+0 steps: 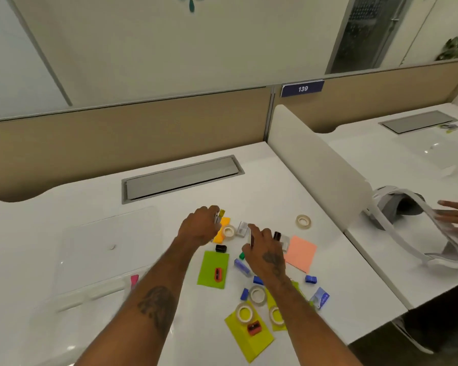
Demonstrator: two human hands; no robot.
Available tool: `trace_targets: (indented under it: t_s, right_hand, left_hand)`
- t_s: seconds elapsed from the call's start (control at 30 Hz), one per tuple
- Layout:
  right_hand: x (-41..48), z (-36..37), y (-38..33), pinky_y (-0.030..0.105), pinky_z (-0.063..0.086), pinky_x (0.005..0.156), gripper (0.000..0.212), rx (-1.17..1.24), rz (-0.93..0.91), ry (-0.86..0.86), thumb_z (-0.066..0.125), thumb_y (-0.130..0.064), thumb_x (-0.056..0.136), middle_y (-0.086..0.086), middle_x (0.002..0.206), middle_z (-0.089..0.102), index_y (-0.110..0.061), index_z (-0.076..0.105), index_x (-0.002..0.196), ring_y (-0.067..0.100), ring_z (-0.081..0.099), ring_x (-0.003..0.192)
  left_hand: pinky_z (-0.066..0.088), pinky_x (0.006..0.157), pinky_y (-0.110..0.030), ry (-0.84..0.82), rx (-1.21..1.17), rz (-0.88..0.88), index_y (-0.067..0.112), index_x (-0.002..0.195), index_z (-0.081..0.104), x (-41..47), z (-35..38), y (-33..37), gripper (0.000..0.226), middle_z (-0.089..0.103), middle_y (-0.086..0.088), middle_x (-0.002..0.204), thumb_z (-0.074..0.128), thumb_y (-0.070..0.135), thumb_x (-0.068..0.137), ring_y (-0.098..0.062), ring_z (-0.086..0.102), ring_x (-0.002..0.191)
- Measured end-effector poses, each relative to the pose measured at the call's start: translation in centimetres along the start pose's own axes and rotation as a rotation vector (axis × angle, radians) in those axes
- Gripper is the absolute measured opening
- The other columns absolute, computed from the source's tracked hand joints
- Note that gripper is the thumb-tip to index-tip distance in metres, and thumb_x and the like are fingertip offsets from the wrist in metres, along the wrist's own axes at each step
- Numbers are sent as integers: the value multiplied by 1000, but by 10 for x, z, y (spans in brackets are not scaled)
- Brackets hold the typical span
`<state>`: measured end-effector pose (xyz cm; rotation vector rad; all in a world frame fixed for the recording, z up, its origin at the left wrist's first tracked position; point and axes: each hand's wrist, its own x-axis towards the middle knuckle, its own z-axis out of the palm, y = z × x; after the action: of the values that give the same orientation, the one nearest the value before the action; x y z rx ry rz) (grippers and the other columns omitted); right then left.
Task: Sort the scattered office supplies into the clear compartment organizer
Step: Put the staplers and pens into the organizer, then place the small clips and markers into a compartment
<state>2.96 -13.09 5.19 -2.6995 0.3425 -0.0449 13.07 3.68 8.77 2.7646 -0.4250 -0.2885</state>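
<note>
1. Clear compartment organizer (103,233): flat on the desk (249,167), left of the scatter.
2. Left hand (200,229): nearer the organizer; fingers curled round a small silvery item (216,217), kind unclear.
3. Right hand (262,250): fingers pinch a thin pale piece (250,237), held edge-on.
4. Tape roll (303,221), green pad (209,268), orange sharpener (218,274): unsorted, right of the organizer.
5. Judgement: both loads must travel leftward.

White bench (275,180) — organizer (103,254) toward the left edge; tape rolls (303,221), notes (300,256), clips (311,280) scattered toward the right edge.
</note>
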Motion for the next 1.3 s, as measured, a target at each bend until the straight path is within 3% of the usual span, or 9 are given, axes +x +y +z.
trace_targets:
  t_s: [0.1,0.4,0.77,0.97,1.17,1.3]
  right_hand:
    - [-21,12,-37,41,46,93,56,76,-32,-25,51,-33,89,10,137,45,-26,36,142,34,53,114]
    - [-64,54,-148,36,49,87,53,294,-131,-151,58,-29,86,8,118,54,-28,44,136,29,56,105]
    - [-70,98,-191,37,45,95,56,117,-258,-339,52,-39,89,9,128,52,-30,37,141,29,52,118]
    - [-65,97,-182,36,46,94,48,39,-214,-201,44,-46,93,3,128,55,-31,39,138,25,56,117]
    - [-66,83,-151,35,48,90,46,-6,-154,-137,44,-42,95,4,132,51,-28,39,138,25,57,116]
    - [-74,74,-111,36,44,99,49,-29,-64,-155,43,-39,96,5,144,43,-24,36,143,23,48,128]
  left_hand:
    - [47,82,-39,40,-35,-49,26,126,51,-40,-20,-35,40,60,-8,115,58,39,89,-31,59,102]
    - [52,88,-38,94,-237,-319,26,120,60,-157,-37,-140,40,66,-4,111,67,36,82,-25,63,99]
    - [53,86,-35,4,-236,-431,17,110,65,-192,-12,-156,39,68,-9,106,70,39,78,-27,64,100]
    - [45,96,-35,117,-218,-493,30,124,60,-185,-14,-161,42,55,-3,128,63,47,86,-25,58,116]
    - [45,99,-44,147,-134,-342,25,141,45,-169,-16,-154,52,40,-11,137,55,42,93,-27,43,128]
    - [44,102,-45,135,-112,-216,26,148,34,-157,-2,-131,61,31,-8,147,55,44,93,-27,30,136]
